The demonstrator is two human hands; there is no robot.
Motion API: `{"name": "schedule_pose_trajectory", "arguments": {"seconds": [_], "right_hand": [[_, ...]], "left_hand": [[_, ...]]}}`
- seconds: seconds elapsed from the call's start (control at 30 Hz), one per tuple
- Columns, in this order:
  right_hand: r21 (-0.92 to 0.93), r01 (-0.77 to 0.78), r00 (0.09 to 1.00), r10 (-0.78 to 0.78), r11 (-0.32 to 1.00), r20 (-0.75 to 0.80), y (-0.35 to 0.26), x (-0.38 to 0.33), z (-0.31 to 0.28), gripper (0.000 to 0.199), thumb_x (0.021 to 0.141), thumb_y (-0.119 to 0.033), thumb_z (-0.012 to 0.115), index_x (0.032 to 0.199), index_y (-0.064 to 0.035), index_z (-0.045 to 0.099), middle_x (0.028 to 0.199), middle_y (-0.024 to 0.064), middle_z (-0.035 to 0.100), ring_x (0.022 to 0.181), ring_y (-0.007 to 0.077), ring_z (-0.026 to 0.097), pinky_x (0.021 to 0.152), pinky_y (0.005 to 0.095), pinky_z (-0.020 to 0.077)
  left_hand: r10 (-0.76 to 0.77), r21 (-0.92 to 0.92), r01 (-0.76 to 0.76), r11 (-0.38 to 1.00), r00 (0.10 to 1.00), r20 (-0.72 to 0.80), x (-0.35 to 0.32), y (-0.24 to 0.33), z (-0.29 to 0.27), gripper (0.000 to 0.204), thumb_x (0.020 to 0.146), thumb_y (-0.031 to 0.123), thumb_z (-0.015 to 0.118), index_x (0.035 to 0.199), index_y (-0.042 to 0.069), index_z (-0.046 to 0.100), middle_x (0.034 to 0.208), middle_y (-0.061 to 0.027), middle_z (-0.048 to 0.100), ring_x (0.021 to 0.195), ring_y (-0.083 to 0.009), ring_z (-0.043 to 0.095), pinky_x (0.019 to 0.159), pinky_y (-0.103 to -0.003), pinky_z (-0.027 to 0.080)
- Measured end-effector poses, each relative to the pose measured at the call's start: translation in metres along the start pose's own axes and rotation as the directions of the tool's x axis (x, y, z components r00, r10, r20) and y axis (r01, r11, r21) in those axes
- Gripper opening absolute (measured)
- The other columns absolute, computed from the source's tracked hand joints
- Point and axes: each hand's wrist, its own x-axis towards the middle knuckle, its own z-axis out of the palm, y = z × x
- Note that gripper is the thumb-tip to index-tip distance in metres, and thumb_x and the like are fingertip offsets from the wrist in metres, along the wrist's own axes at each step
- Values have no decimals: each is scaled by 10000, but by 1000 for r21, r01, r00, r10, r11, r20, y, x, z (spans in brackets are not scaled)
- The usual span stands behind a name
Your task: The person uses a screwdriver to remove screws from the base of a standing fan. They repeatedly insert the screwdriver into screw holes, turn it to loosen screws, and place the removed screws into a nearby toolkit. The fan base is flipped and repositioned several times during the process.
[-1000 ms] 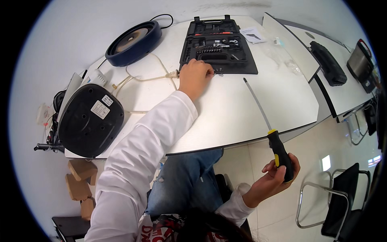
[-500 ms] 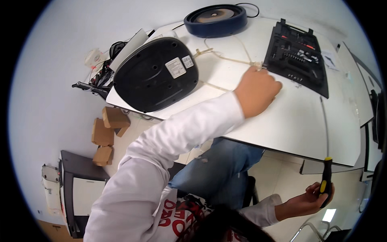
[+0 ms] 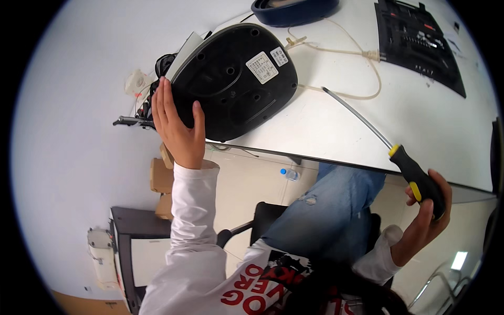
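A black rounded appliance base lies on the white table with screw holes and two white labels facing up. Against its left edge rests my left hand, fingers stretched out and thumb apart, holding nothing. My right hand is wrapped round the black and yellow handle of a long screwdriver. The screwdriver's shaft points up and left over the table, its tip to the right of the base and apart from it. A cream power cord with a plug loops across the table beside the base.
A dark blue round appliance part stands at the far edge of the view. To the right lies an open black tool case with bits and sockets. Cardboard boxes and a bottle are on the floor below the white table.
My left hand has moved left from the cord near the tool case to the base's left edge. The screwdriver in my right hand has come up and tilted left toward the base.
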Motion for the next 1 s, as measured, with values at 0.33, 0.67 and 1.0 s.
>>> {"name": "schedule_pose_trajectory", "arguments": {"seconds": [0.33,0.67,1.0], "right_hand": [[143,83,981,-107,986,165,-13,-21,53,492,735,-386,668,995,30,635,920,144,656,766,200,633,678,255,503],[29,200,967,-202,979,157,-2,-19,62,453,754,-365,584,1017,0,639,932,129,634,710,184,627,535,244,532],[57,158,974,-165,986,153,1,-19,66,433,744,-345,591,1003,-1,643,920,120,640,694,181,628,542,243,538]], "left_hand": [[-122,-320,111,941,992,-14,-7,3,8,570,832,78,547,1365,9,355,1371,-199,400,1268,-363,386,1052,-429,288],[-122,-340,101,935,992,-41,-11,-2,7,545,821,23,503,1351,2,379,1369,-187,415,1261,-352,404,1053,-410,296],[-118,-364,96,926,992,-38,-13,-2,8,561,807,-5,465,1359,-3,367,1376,-181,408,1275,-346,389,1059,-405,288]]}}
